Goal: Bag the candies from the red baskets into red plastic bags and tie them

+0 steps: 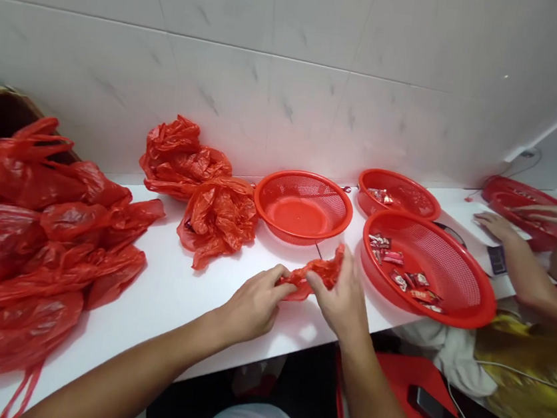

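Note:
A crumpled red plastic bag (319, 272) is stretched between my two hands over the front of the white table. My left hand (261, 297) pinches its left end, thumb against fingers. Around the right end my right hand (342, 293) is closed, with the thumb pressed on the plastic. Just behind the bag stands a red mesh basket (301, 232) with nothing visible in it. To the right of my right hand is a larger red basket (461, 283) holding several small wrapped sweets (404, 277).
Filled red bags (18, 240) are heaped at the left, and crumpled red bags (219, 219) lie by the wall. Behind the large basket sits another basket (406, 190) with sweets. A co-worker's hands (500, 227) are at the far right. A phone (436, 413) lies on a red stool (405, 378).

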Action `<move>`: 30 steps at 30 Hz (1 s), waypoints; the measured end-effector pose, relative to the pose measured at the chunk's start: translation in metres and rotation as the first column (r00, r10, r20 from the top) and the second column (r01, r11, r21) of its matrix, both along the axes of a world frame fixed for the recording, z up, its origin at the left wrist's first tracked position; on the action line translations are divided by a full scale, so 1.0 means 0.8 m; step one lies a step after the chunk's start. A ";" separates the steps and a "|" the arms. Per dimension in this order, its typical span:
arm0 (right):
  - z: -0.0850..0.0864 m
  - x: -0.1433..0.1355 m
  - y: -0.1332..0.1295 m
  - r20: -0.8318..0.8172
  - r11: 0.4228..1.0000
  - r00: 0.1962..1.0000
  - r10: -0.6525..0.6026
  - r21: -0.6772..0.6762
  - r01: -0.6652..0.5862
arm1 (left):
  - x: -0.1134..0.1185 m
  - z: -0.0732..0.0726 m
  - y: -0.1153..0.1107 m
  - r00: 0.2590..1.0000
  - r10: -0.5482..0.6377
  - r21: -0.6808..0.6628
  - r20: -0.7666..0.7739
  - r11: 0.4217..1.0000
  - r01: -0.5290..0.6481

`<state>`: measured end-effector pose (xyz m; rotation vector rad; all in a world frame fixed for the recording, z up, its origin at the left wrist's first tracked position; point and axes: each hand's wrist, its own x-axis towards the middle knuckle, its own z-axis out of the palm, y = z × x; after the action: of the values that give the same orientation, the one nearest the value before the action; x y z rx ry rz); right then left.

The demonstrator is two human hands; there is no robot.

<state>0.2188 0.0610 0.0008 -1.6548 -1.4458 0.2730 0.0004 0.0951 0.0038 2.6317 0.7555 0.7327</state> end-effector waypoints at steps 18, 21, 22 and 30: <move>-0.025 0.047 0.002 -0.343 0.912 0.933 0.111 -0.337 -0.233 | -0.091 0.007 0.046 0.833 0.498 0.239 -0.241 0.862 -0.446; -0.026 0.039 0.001 -0.550 0.869 0.833 0.063 -0.381 -0.317 | -0.077 0.015 0.021 0.885 0.463 0.325 0.050 0.830 -0.453; -0.026 0.035 0.000 -0.614 0.852 0.787 0.051 -0.385 -0.355 | -0.067 0.013 0.010 0.897 0.414 0.354 0.155 0.824 -0.442; -0.045 0.037 -0.001 -0.738 0.826 0.674 -0.018 -0.391 -0.406 | -0.020 -0.044 0.012 0.798 0.402 0.130 -0.450 0.913 -0.386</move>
<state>0.2481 0.0603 -0.0353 -1.4981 -0.9531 1.4151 -0.0156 0.1044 -0.0312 2.7367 1.4732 0.1787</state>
